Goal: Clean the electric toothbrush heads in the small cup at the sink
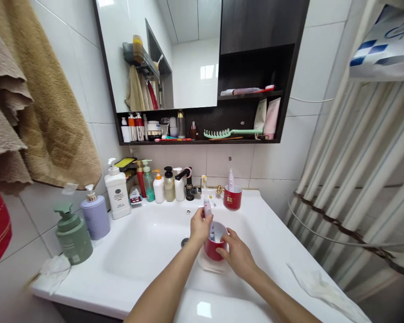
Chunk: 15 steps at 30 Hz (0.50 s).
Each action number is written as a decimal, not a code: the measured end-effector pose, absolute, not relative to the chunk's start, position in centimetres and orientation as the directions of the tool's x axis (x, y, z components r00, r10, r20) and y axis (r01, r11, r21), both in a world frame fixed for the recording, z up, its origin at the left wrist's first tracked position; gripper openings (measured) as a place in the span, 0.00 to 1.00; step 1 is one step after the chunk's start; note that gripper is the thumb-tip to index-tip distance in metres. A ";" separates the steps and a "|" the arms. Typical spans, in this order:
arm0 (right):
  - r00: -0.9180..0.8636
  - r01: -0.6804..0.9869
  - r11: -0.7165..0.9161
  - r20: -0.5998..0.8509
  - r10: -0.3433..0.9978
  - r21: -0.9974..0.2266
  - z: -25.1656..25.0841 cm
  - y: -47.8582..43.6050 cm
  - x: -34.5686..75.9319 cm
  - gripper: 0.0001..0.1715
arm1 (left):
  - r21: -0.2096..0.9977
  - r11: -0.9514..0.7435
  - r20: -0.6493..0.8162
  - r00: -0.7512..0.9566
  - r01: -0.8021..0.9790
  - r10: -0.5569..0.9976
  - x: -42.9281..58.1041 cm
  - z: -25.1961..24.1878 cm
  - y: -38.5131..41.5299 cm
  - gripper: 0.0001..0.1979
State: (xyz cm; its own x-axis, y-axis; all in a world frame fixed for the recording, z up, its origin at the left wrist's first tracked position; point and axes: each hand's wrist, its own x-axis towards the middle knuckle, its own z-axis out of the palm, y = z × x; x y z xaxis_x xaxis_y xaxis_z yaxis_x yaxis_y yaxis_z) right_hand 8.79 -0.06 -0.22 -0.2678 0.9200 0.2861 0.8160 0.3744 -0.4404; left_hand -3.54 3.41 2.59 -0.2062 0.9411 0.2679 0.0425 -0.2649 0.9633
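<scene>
Over the right side of the white sink (138,251), my right hand (239,253) is closed around the side of a red cup (212,250). The cup's white inside faces up. My left hand (201,226) grips a slim, pale, patterned tube-like item (207,207) whose lower end is inside the cup. Its exact kind is unclear. A pale, translucent-looking piece (212,268) shows just below the cup. Behind, on the sink's back ledge, stands a second red cup (232,198) with a pale pink toothbrush-like handle (231,179) upright in it.
A black faucet (189,186) rises at the back. Several pump bottles (117,195) line the left and rear ledge. A crumpled white cloth or tissue (319,285) lies at right, beside radiator pipes (350,157). Above hangs a mirror cabinet (175,141) with toiletries; towels (50,98) hang left.
</scene>
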 end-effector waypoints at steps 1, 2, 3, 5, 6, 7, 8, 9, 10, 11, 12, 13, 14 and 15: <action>-0.267 0.822 0.372 0.284 0.921 -0.431 -0.6 0.3 8.6 0.05 | 0.958 -0.287 0.280 -0.241 0.006 0.929 -4.1 3.0 3.4 0.09; -0.265 0.829 0.367 0.281 0.922 -0.422 -0.9 0.7 8.5 0.05 | 0.951 -0.307 0.287 -0.271 -0.032 0.919 -4.6 3.6 3.3 0.10; -0.261 0.837 0.360 0.277 0.925 -0.413 -1.1 1.0 8.4 0.05 | 0.944 -0.323 0.289 -0.294 -0.071 0.911 -5.1 4.1 3.2 0.11; -0.250 0.849 0.348 0.278 0.927 -0.398 -1.4 1.5 8.1 0.06 | 0.932 -0.330 0.272 -0.310 -0.151 0.911 -5.9 5.1 2.7 0.13; -0.242 0.854 0.339 0.277 0.930 -0.394 -1.5 1.6 8.1 0.06 | 0.926 -0.326 0.259 -0.306 -0.192 0.916 -6.1 5.4 2.3 0.14; -0.235 0.857 0.336 0.284 0.930 -0.391 -1.5 1.6 8.0 0.06 | 0.920 -0.316 0.244 -0.292 -0.232 0.925 -6.2 5.5 1.9 0.15; -0.242 0.856 0.343 0.287 0.927 -0.387 -1.5 1.6 7.9 0.07 | 0.915 -0.299 0.225 -0.270 -0.272 0.936 -6.1 5.5 1.4 0.15; -0.230 0.860 0.327 0.274 0.934 -0.392 -1.5 1.6 7.8 0.08 | 0.910 -0.274 0.203 -0.242 -0.310 0.949 -6.0 5.4 0.9 0.15; -0.215 0.865 0.304 0.252 0.943 -0.399 -1.5 1.6 7.8 0.09 | 0.907 -0.241 0.176 -0.210 -0.344 0.962 -5.8 5.2 0.4 0.15; -0.205 0.868 0.285 0.231 0.951 -0.406 -1.5 1.6 7.8 0.10 | 0.904 -0.207 0.150 -0.177 -0.373 0.973 -5.5 4.8 0.0 0.14; -0.195 0.870 0.268 0.211 0.958 -0.414 -1.6 1.7 7.8 0.12 | 0.901 -0.173 0.124 -0.146 -0.398 0.981 -5.2 4.4 -0.4 0.14; -0.188 0.870 0.255 0.194 0.963 -0.423 -1.6 1.9 7.9 0.13 | 0.900 -0.135 0.096 -0.114 -0.415 0.989 -4.9 4.0 -0.8 0.13; -0.185 0.868 0.244 0.174 0.967 -0.433 -1.6 2.0 8.2 0.15 | 0.897 -0.103 0.072 -0.087 -0.430 0.994 -4.6 3.5 -1.1 0.12; -0.181 0.864 0.234 0.157 0.971 -0.446 -1.4 2.1 8.5 0.20 | 0.891 -0.078 0.051 -0.072 -0.448 0.996 -4.3 3.1 -1.4 0.10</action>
State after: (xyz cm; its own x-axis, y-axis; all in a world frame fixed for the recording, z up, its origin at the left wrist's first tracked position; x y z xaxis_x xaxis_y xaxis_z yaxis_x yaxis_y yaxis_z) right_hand 8.46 2.09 -1.42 -0.1813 0.9708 0.1571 0.8641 0.2335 -0.4458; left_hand -4.34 -1.38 3.13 -0.0724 0.9961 0.0507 -0.4481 -0.0779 0.8906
